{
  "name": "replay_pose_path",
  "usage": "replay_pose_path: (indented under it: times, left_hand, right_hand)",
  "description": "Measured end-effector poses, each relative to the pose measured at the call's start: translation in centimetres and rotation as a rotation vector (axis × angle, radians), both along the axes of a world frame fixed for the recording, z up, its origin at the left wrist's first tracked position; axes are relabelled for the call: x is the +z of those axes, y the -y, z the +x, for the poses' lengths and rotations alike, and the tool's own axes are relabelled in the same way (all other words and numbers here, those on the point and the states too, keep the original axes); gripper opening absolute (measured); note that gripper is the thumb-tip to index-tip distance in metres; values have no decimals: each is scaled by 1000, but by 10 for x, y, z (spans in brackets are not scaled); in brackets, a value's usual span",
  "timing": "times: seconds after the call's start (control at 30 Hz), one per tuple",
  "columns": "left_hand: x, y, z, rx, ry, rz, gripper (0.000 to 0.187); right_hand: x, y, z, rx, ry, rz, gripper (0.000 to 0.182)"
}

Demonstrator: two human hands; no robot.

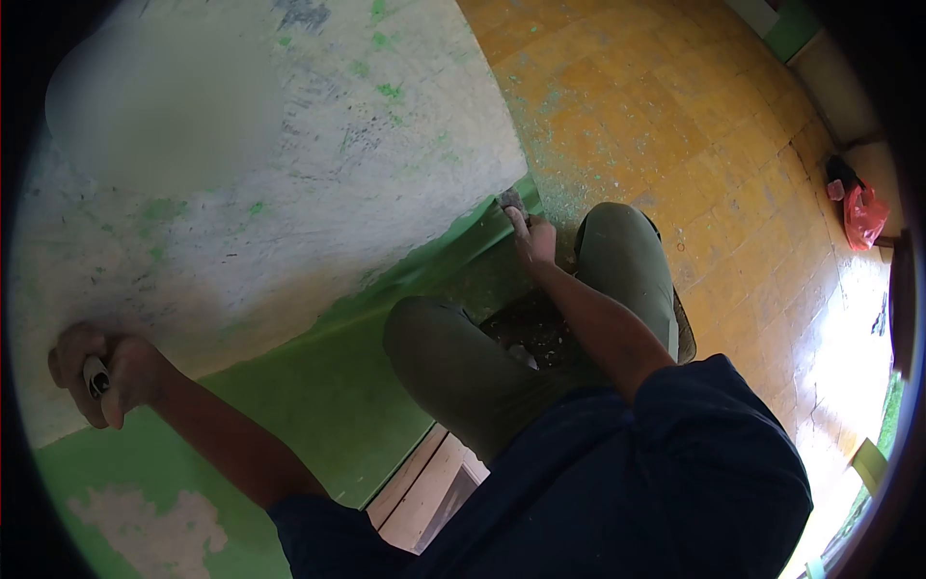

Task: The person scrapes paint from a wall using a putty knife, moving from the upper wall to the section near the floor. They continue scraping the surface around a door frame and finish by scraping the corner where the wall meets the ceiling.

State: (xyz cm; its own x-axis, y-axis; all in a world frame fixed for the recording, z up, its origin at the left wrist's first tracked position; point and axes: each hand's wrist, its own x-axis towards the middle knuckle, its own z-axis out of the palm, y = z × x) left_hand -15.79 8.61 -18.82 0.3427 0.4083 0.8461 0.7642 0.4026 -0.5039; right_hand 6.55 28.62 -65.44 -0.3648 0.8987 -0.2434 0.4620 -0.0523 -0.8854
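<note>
My right hand [533,239] is closed on a scraper [511,200], its flat grey blade against the green strip at the foot of the wall [386,164]. Most of its handle is hidden in my fingers. Far to the left, my left hand [121,376] rests by the wall, fingers wrapped round a pale handle with a hollow, dark end [96,377]; the rest of that tool is out of sight. Bare whitish plaster with green flecks covers the upper wall, while green paint [289,415] remains along the lower part.
Green paint chips [569,145] are scattered over the yellow tiled floor [694,125]. My bent knees [627,261] are close to the wall. A red plastic bag [863,214] lies at the far right. Pale wooden boards [424,487] show below my left arm.
</note>
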Motion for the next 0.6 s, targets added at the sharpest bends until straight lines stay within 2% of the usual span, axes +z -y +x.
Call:
replay_pose_path:
  times: [0.1,0.23,0.3,0.33,0.43,0.5,0.53,0.6]
  left_hand:
    - [1,0,-2,-73,-11,-2,83]
    - [-1,-7,8,-18,4,17,83]
    - [-2,-5,8,-3,9,-3,83]
    - [0,-5,2,-22,6,-2,83]
    - [1,5,-5,-44,7,-15,83]
    - [2,2,-6,-67,2,-16,83]
    - [1,0,-3,-54,-11,-5,83]
    - [-1,-1,-1,-40,-19,2,83]
  right_hand:
    - [4,11,18,29,101,-62,67]
    - [-15,7,15,57,108,-40,67]
    - [-8,-1,-13,22,-46,124,66]
    - [-2,-1,-10,22,-45,125,66]
    - [11,13,17,43,35,76,65]
    - [14,18,29,29,53,-137,67]
    - [17,13,21,28,55,-136,67]
    - [22,1,-5,25,103,41,67]
